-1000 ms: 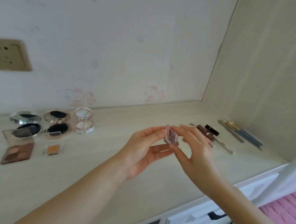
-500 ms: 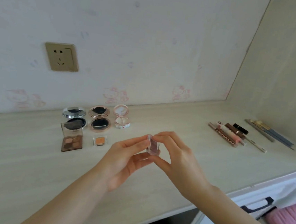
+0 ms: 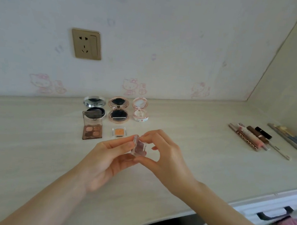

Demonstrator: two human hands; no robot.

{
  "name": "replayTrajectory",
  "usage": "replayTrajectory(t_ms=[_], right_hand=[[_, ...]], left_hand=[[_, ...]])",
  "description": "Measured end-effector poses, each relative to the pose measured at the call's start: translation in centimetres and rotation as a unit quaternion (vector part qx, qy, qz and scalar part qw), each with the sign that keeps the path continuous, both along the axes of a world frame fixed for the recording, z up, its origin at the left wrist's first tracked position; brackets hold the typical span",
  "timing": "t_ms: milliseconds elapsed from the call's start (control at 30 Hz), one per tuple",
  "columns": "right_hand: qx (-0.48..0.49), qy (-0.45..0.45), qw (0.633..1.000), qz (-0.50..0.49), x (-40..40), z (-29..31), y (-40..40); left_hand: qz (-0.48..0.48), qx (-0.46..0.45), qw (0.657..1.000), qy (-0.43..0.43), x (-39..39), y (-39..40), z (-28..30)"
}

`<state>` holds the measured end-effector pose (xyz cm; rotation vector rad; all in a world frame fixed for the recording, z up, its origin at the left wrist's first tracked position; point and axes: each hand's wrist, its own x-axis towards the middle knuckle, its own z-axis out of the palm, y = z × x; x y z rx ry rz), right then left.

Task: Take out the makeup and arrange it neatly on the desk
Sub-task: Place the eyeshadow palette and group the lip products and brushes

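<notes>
A pale wood-grain desk [image 3: 32,146] runs along a white wall [image 3: 170,32] printed with faint pink Hello Kitty figures, where a gold socket [image 3: 86,44] is mounted at upper left. Two bare forearms reach in from below and meet above the middle of the desk. The left hand [image 3: 103,162] and right hand [image 3: 168,159] share a small clear eyeshadow case [image 3: 139,146], held on edge in the air just in front of the laid-out makeup: the left thumb and fingers pinch its left side, while the right thumb presses its lower corner and the right fingertips curl onto its top edge. A mauve pan shows through the plastic; no writing on it can be read. Behind the hands, a brown quad palette [image 3: 92,128] stands open beside a small orange pan [image 3: 119,132]. Further back, three open compacts sit in a row near the wall: a silver compact [image 3: 94,106], a rose-gold compact [image 3: 117,110] and a pink compact [image 3: 140,110]. Well apart at right, pencils and tubes lie side by side, one brown pencil [image 3: 242,138] lettered in what looks like "COLORKEY", though the print is too blurred to be sure. At lower right, a white drawer [image 3: 261,210] with a black handle [image 3: 275,212] sits under the desk edge.
</notes>
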<state>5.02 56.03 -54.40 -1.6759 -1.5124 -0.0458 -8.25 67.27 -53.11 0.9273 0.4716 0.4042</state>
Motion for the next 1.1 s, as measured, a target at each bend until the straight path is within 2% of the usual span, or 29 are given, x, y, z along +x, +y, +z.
replayTrajectory(t_ms=[633,667,733,800,867,1000,1100], right_hand=[[0.013,0.036,0.997,0.063,-0.6,-1.1,0.4],[0.009,0.060,0.997,0.056,-0.4,-1.0,0.4],[0.008,0.172,0.984,0.043,-0.3,-0.7,0.5],[0.030,0.312,0.949,0.044,-0.4,-0.4,0.8],[0.051,0.402,0.913,0.049,-0.7,-0.4,1.0],[0.042,0.514,0.856,0.048,-1.2,-0.8,1.4],[0.035,0.528,0.848,0.028,-1.1,-0.8,1.9]], left_hand=[[0.031,-0.013,0.999,0.017,-2.0,1.1,-1.7],[0.029,-0.015,0.999,0.016,-1.9,1.0,-1.7],[0.016,-0.016,1.000,0.010,-1.8,0.8,-1.8],[0.006,-0.021,1.000,0.000,-1.7,0.6,-1.8],[0.002,-0.029,1.000,-0.010,-1.7,0.6,-1.8],[-0.002,-0.043,0.999,-0.024,-1.8,0.7,-1.6],[0.010,-0.055,0.998,-0.015,-1.7,0.8,-1.7]])
